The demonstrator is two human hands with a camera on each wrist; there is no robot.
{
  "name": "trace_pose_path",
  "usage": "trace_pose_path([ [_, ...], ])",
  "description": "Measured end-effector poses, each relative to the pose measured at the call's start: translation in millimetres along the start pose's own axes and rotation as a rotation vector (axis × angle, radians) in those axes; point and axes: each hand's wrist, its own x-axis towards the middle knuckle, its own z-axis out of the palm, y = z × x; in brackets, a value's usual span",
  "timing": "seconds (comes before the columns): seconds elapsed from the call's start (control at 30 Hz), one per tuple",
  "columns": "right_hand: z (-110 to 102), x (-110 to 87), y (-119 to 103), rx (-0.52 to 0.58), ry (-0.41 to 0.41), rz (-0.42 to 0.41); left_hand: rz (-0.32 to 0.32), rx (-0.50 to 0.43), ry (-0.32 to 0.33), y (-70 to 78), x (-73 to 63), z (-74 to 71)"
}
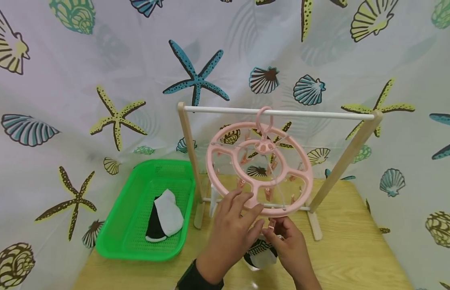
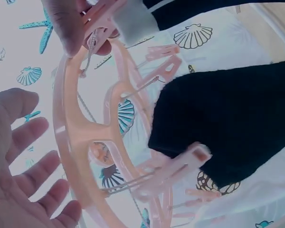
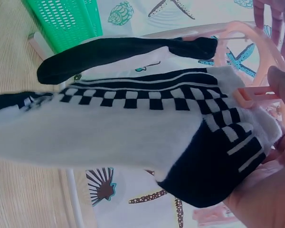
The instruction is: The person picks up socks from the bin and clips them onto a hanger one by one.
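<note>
My right hand point(image 1: 291, 245) pinches a pink clothespin point(image 1: 272, 224) under the near rim of a round pink drying hanger point(image 1: 310, 183). That peg sits at the cuff of a black-and-white checkered sock point(image 3: 133, 128), which hangs below it. My left hand point(image 1: 230, 233) is at the rim's near left side, its fingers loosely spread; in the left wrist view they stand beside the ring and hold nothing. Another black sock point(image 2: 228, 114) hangs at a pink clothespin point(image 2: 175, 171) on the ring. In the head view my hands partly hide the socks.
The hanger's hook loops over the white rod point(image 1: 319, 114) of a wooden-legged rack. Left of it, a green basket point(image 1: 127, 229) holds black-and-white socks point(image 1: 170, 215). Several more pegs dangle from the ring. A patterned curtain point(image 1: 137, 64) stands behind the wooden table point(image 1: 355, 249).
</note>
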Motion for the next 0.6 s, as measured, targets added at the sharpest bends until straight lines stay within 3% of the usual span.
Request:
trace_pose_path([
  [0.27, 0.9, -1.2, 2.1, 0.010, 0.003, -0.013, -0.091, -0.028, -0.093, -3.5, -5.1, 3.9],
  [0.6, 2.2, -4.7, 2.2, 0.016, -0.001, -0.002, -0.120, -0.002, -0.189, -4.7, -0.2, 2.3],
])
